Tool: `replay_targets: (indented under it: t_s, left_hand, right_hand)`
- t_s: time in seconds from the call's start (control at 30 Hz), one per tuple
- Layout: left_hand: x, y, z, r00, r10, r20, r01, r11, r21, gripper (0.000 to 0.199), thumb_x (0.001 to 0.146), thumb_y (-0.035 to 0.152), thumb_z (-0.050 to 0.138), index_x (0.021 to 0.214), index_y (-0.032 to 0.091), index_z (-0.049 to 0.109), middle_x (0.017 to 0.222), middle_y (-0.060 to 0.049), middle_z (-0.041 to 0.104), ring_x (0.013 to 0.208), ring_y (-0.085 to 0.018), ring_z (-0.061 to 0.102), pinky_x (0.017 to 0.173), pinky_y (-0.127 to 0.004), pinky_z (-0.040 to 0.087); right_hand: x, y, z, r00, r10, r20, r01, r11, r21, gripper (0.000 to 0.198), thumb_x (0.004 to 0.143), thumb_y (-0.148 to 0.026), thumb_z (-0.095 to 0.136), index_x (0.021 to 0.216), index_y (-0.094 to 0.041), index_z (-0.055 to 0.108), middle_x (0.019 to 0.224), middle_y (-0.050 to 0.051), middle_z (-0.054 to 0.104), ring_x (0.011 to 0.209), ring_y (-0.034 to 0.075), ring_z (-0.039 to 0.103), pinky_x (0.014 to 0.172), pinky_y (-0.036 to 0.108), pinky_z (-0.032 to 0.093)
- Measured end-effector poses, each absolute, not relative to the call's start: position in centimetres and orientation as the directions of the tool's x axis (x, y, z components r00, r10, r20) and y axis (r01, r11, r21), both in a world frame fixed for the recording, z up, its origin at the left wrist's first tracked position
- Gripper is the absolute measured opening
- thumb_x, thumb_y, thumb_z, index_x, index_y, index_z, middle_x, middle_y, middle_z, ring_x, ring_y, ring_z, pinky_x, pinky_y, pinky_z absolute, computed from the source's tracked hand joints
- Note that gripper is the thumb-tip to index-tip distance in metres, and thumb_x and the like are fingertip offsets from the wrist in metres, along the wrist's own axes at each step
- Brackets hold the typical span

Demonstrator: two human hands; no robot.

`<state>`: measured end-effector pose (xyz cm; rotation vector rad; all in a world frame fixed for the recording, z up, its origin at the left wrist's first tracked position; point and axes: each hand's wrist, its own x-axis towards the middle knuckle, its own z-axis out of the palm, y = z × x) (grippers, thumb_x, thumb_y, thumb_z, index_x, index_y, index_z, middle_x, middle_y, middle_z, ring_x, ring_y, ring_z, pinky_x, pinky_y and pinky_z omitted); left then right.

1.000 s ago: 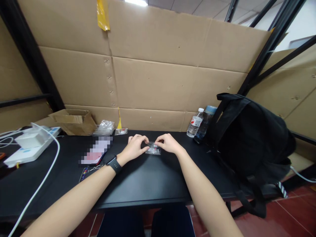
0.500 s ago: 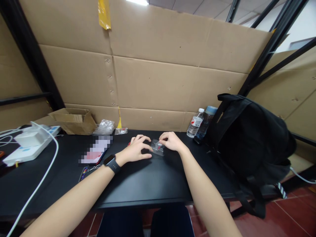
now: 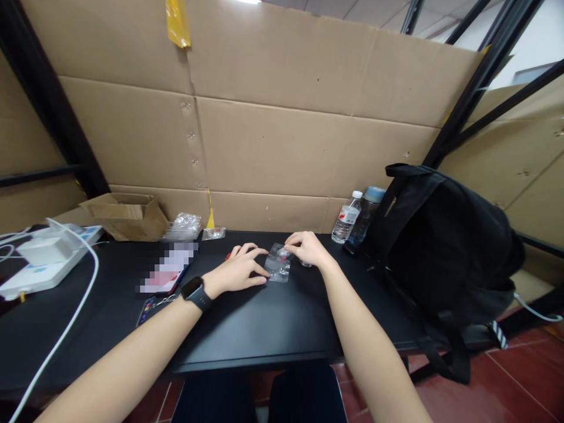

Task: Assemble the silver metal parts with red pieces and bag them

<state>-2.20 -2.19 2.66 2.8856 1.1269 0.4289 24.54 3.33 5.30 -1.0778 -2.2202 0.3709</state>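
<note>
A small clear plastic bag point(image 3: 277, 267) with a bit of red on it lies on the black table point(image 3: 259, 329), between my hands. My right hand point(image 3: 306, 248) pinches the bag near its upper right edge. Under that palm, part of a small clear item point(image 3: 305, 264) shows, too covered to name. To the left of the bag, my left hand point(image 3: 238, 269) rests low over the table with fingers spread; its fingertips come up to the bag's left edge. A small red thing point(image 3: 228, 257) peeks out behind the left hand, mostly hidden.
At the left are a white power strip point(image 3: 57, 264) with cables, a cardboard box point(image 3: 127, 217), clear plastic bags point(image 3: 185, 226), another small packet point(image 3: 214, 233) and a phone point(image 3: 170, 270). A water bottle point(image 3: 346, 220), a blue-lidded bottle point(image 3: 370, 205) and a black backpack point(image 3: 449, 264) stand right.
The plastic bag now shows more fully and lies flatter between my hands. My left hand has drawn slightly left. A clear item has come into sight under my right hand. The view has shifted slightly.
</note>
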Motion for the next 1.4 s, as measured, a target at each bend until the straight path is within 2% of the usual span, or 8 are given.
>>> replay_targets:
  t_s: [0.3, 0.7, 0.83, 0.97, 1.13, 1.23, 1.33, 1.4]
  left_hand:
    - [-2.3, -2.0, 2.3, 0.702, 0.669, 0.243, 0.669, -0.737, 0.098, 0.027, 0.092, 0.043, 0.067, 0.119, 0.045, 0.074, 0.146, -0.002, 0.052, 0.134, -0.035, 0.036, 0.105, -0.053, 0.033]
    - [-2.4, -1.9, 2.1, 0.701, 0.674, 0.232, 0.663, -0.736, 0.133, 0.036, 0.09, 0.04, 0.067, 0.125, 0.044, 0.07, 0.143, -0.003, 0.056, 0.131, -0.035, 0.041, 0.104, -0.055, 0.036]
    - [-2.4, -1.7, 1.8, 0.698, 0.681, 0.22, 0.671, -0.73, 0.13, 0.034, 0.091, 0.04, 0.066, 0.124, 0.043, 0.07, 0.143, -0.003, 0.057, 0.132, -0.035, 0.041, 0.104, -0.054, 0.035]
    - [-2.5, -1.5, 1.4, 0.703, 0.667, 0.248, 0.654, -0.743, 0.144, 0.034, 0.09, 0.041, 0.067, 0.124, 0.043, 0.07, 0.141, -0.004, 0.058, 0.131, -0.033, 0.041, 0.105, -0.052, 0.035]
    - [-2.4, -1.7, 2.0, 0.704, 0.65, 0.285, 0.64, -0.755, 0.141, 0.025, 0.092, 0.039, 0.065, 0.115, 0.038, 0.072, 0.138, -0.003, 0.06, 0.131, -0.032, 0.042, 0.103, -0.05, 0.035]
    - [-2.2, -1.6, 2.6, 0.597, 0.69, 0.41, 0.674, -0.708, 0.209, 0.024, 0.094, 0.04, 0.061, 0.115, 0.03, 0.066, 0.132, -0.006, 0.063, 0.127, -0.03, 0.048, 0.102, -0.048, 0.037]
    - [-2.0, -1.4, 3.0, 0.353, 0.727, 0.589, 0.71, -0.618, 0.337, 0.031, 0.096, 0.044, 0.058, 0.119, 0.024, 0.056, 0.132, -0.009, 0.062, 0.123, -0.029, 0.053, 0.103, -0.048, 0.039]
    - [-1.9, -1.3, 3.2, 0.244, 0.728, 0.641, 0.676, -0.602, 0.426, 0.037, 0.096, 0.047, 0.059, 0.123, 0.024, 0.052, 0.133, -0.01, 0.061, 0.122, -0.028, 0.056, 0.105, -0.047, 0.041]
  right_hand:
    - [24.2, 2.8, 5.9, -0.423, 0.75, 0.509, 0.592, 0.654, -0.471, 0.014, 0.086, -0.02, 0.069, 0.077, -0.02, 0.079, 0.089, 0.004, 0.078, 0.079, 0.017, 0.07, 0.079, 0.027, 0.05]
    - [24.0, 3.2, 5.4, -0.283, 0.809, 0.515, 0.737, 0.528, -0.423, 0.015, 0.091, -0.024, 0.061, 0.086, -0.021, 0.074, 0.091, 0.006, 0.075, 0.079, 0.019, 0.065, 0.075, 0.028, 0.045]
    - [23.8, 3.2, 5.2, -0.224, 0.813, 0.538, 0.75, 0.496, -0.437, 0.017, 0.095, -0.027, 0.055, 0.09, -0.023, 0.071, 0.094, 0.006, 0.074, 0.081, 0.019, 0.064, 0.077, 0.029, 0.045]
    - [23.6, 3.1, 5.2, -0.236, 0.816, 0.528, 0.718, 0.513, -0.47, 0.017, 0.095, -0.029, 0.055, 0.089, -0.023, 0.069, 0.091, 0.005, 0.073, 0.082, 0.019, 0.065, 0.079, 0.029, 0.046]
    - [23.6, 3.0, 5.6, -0.17, 0.785, 0.596, 0.638, 0.549, -0.54, 0.02, 0.095, -0.034, 0.054, 0.085, -0.021, 0.066, 0.084, 0.004, 0.071, 0.078, 0.019, 0.064, 0.076, 0.028, 0.046]
    - [23.6, 3.0, 5.8, -0.119, 0.8, 0.588, 0.486, 0.563, -0.668, 0.025, 0.094, -0.04, 0.053, 0.085, -0.019, 0.064, 0.079, 0.003, 0.068, 0.07, 0.018, 0.062, 0.071, 0.028, 0.047]
    - [23.4, 3.0, 5.9, -0.143, 0.833, 0.535, 0.318, 0.55, -0.772, 0.03, 0.093, -0.047, 0.055, 0.085, -0.019, 0.063, 0.083, 0.004, 0.068, 0.072, 0.017, 0.061, 0.069, 0.027, 0.048]
    - [23.1, 2.9, 6.0, -0.173, 0.842, 0.511, 0.246, 0.54, -0.805, 0.034, 0.092, -0.051, 0.057, 0.085, -0.019, 0.064, 0.085, 0.004, 0.068, 0.076, 0.017, 0.06, 0.067, 0.026, 0.047]
